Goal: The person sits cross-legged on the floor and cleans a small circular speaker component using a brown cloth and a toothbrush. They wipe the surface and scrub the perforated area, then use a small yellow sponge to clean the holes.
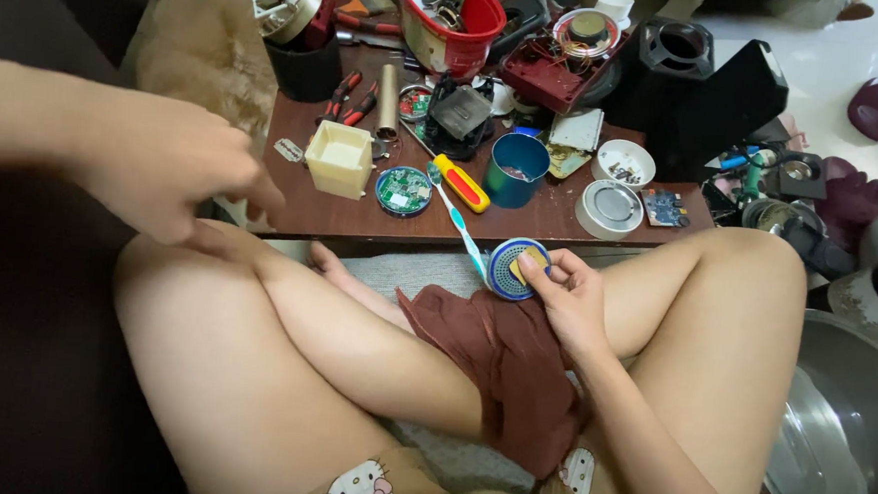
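Observation:
My right hand (569, 296) grips a small round blue part with a mesh face (511, 269), my thumb pressing a tan pad on it. It rests over a brown cloth (508, 356) draped on my lap. A teal toothbrush (463, 230) lies with its tip against the blue part. My left hand (168, 168) hovers above my left knee with fingers curled loosely, holding nothing that I can see. It is near the left edge of the low wooden table (340, 217).
On the table: a cream plastic box (341, 158), round green circuit board (403, 190), yellow-and-red screwdriver (460, 182), blue cup (516, 169), white dishes (611, 208), red bucket (451, 22), pliers (352, 97). Black speaker casings (708, 91) at right, metal basin (840, 428) lower right.

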